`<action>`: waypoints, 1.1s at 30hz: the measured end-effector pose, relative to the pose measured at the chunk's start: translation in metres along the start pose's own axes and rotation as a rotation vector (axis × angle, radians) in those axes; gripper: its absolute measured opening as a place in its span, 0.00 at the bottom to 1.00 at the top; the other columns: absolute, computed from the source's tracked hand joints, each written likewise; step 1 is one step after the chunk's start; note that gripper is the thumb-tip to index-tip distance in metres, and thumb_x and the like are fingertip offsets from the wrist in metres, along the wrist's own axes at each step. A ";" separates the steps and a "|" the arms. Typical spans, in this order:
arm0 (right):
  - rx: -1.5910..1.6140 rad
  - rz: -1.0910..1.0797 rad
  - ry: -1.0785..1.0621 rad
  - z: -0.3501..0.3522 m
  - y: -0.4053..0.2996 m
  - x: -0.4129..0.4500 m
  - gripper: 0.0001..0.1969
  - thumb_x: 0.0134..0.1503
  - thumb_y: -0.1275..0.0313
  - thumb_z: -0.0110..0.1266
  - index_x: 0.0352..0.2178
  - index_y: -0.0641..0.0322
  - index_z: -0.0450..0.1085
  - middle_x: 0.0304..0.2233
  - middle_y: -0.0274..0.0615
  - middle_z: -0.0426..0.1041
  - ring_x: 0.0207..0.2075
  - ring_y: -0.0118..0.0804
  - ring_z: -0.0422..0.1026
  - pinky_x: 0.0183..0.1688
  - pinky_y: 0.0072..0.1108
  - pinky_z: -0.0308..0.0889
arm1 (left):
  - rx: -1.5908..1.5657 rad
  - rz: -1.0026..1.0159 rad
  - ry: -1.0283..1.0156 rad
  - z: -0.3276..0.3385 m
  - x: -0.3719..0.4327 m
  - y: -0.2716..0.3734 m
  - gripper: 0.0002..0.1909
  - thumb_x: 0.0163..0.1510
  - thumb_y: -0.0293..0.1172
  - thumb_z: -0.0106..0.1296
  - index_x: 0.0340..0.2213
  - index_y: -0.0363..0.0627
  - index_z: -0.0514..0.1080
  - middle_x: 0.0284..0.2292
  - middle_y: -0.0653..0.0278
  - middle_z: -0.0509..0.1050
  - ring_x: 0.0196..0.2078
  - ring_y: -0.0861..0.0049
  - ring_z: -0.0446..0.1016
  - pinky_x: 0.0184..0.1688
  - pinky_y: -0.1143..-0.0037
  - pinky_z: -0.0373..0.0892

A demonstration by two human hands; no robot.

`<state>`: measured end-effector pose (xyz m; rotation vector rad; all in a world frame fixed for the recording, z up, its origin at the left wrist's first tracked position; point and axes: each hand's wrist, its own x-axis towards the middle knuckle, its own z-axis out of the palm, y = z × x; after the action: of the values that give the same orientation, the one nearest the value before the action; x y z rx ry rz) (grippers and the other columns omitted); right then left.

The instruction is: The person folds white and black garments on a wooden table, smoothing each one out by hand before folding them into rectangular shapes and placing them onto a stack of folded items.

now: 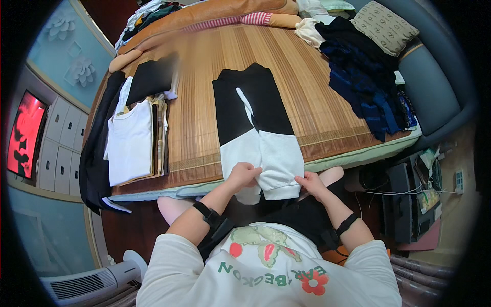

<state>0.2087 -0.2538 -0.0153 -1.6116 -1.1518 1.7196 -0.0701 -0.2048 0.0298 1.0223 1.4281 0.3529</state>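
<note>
A black-and-white garment point(253, 107) lies lengthwise before me on the bamboo mat. Its upper part is black, and the white lower part point(280, 161) hangs over the bed's near edge. Two white tube-like sections lie side by side, the right one ending in a ribbed cuff point(283, 192). My left hand point(242, 175) pinches the fabric near where these sections meet. At the outer edge of the right section, just above the cuff, my right hand point(312, 184) holds the cloth between thumb and fingers. A narrow white strip point(245, 105) shows down the black part.
Left on the bed mat point(195, 115) stands a stack of folded clothes point(132, 142), with a black folded garment point(151, 78) behind and dark trousers point(92, 169) draped alongside. Dark blue clothes point(356, 84) heap up at right, near a patterned pillow point(383, 28). A rolled brown mat point(215, 19) lies across the back.
</note>
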 end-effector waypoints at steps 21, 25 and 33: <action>-1.270 -0.785 0.196 0.015 -0.081 0.046 0.31 0.57 0.58 0.42 0.59 0.58 0.49 0.63 0.41 0.44 0.64 0.41 0.43 0.62 0.40 0.40 | 1.224 0.945 0.122 0.004 0.021 0.016 0.33 0.56 0.49 0.40 0.59 0.48 0.50 0.61 0.56 0.49 0.63 0.62 0.46 0.60 0.54 0.43; -1.325 -0.821 0.188 0.011 -0.067 0.049 0.30 0.57 0.57 0.42 0.58 0.58 0.50 0.62 0.42 0.46 0.63 0.41 0.44 0.62 0.40 0.40 | 1.175 0.993 -0.059 -0.026 -0.010 0.001 0.32 0.56 0.47 0.41 0.59 0.50 0.51 0.61 0.57 0.48 0.64 0.62 0.46 0.61 0.55 0.43; -1.215 -0.875 0.062 0.037 -0.072 0.012 0.29 0.52 0.66 0.48 0.56 0.59 0.53 0.60 0.47 0.50 0.61 0.48 0.49 0.60 0.44 0.43 | 1.287 0.804 0.157 -0.093 -0.044 -0.052 0.31 0.57 0.45 0.39 0.59 0.49 0.50 0.61 0.58 0.47 0.64 0.62 0.45 0.61 0.56 0.41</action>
<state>0.1583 -0.2159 0.0367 -1.2404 -2.5944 0.3232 -0.1816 -0.2326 0.0345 2.6793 1.2531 0.0221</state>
